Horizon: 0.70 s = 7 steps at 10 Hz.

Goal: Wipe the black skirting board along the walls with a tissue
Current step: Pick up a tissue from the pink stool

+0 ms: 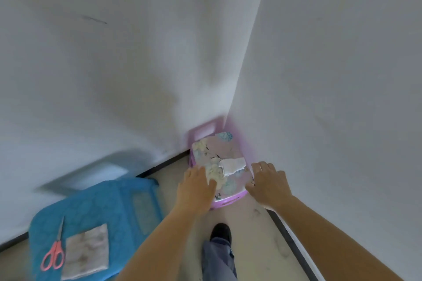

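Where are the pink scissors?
In the head view, at the bottom left, the scissors lie on the blue stool, just left of a grey cloth.

I take this for a plain room in a home, seen at an inner corner. Two bare white walls (114,64) meet here, with a black skirting (164,164) along their foot and a pale floor (251,230) below. A small purple stool (201,131) with a worn flowered seat stands right in the corner. Near it a blue stool (127,201) carries pink scissors (54,251) and a stained cloth (85,251). These low plastic stools and household bits speak of a living space.
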Available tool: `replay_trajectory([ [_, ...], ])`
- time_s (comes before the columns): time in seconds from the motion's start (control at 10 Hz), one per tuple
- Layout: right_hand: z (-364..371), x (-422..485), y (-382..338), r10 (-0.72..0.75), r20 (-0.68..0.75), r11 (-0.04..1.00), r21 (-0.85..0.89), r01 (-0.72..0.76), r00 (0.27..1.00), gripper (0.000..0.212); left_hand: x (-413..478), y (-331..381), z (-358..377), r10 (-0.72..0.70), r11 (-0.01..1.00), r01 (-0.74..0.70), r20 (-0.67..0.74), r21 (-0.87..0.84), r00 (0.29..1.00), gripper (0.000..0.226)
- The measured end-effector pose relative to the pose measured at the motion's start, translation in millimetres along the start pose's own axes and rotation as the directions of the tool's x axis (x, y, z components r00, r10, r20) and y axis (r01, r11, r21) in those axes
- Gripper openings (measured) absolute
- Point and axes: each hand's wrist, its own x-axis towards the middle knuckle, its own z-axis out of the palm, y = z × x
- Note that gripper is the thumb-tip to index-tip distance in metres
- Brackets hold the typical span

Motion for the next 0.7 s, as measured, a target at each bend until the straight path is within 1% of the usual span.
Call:
replay_trajectory([
  [0.1, 47.9, 55.2, 13.3, 0.005, 0.021, 1.0, 0.018, -0.005, 1.0, 0.049, 51.8, -14.8, 51.0, 0.015, 1.0, -0.017, 0.067, 0.027, 0.998, 0.056],
  [0.2, 106.7, 104.7, 25.9, 0.02, 0.072, 1.0, -0.003, -0.02, 0.997, 0.055, 94.7, -32.2, 97.5, -0.031, 0.999, 0.029, 0.142, 0.02, 0.989, 0.055],
  [0.3, 159.3, 147.7, 35.6, 0.011, 0.029, 1.0, -0.019, -0.01, 1.0, 0.057, 154.4, -59.1, 139.5, 0.023, 0.986, -0.057, 0.21, 0.158, 0.977, 0.061],
  [0.4, 199.4, 181.5, 43.9, -0.001, -0.072, 0.999, 0.039, 0.004, 0.997, 0.063, 193.1, -71.6, 163.3, 0.109, 0.949, -0.158, 0.187, 0.273, 0.976, 0.066],
  [0.5, 224.7, 206.0, 46.0, -0.019, -0.093, 0.997, 0.079, 0.026, 0.995, 0.065, 210.3, -74.1, 190.3, 0.105, 0.923, -0.186, 0.244, 0.337, 0.964, 0.071],
  [0.6, 235.8, 215.6, 46.0, -0.02, -0.117, 0.991, 0.131, 0.036, 0.993, 0.053, 211.6, -72.4, 203.1, 0.057, 0.905, -0.161, 0.262, 0.394, 0.963, 0.078],
  [0.7, 235.4, 214.4, 44.5, 0.03, -0.09, 0.985, 0.171, -0.014, 0.996, 0.036, 213.4, -71.0, 198.4, 0.039, 0.889, -0.181, 0.326, 0.42, 0.945, 0.08],
])
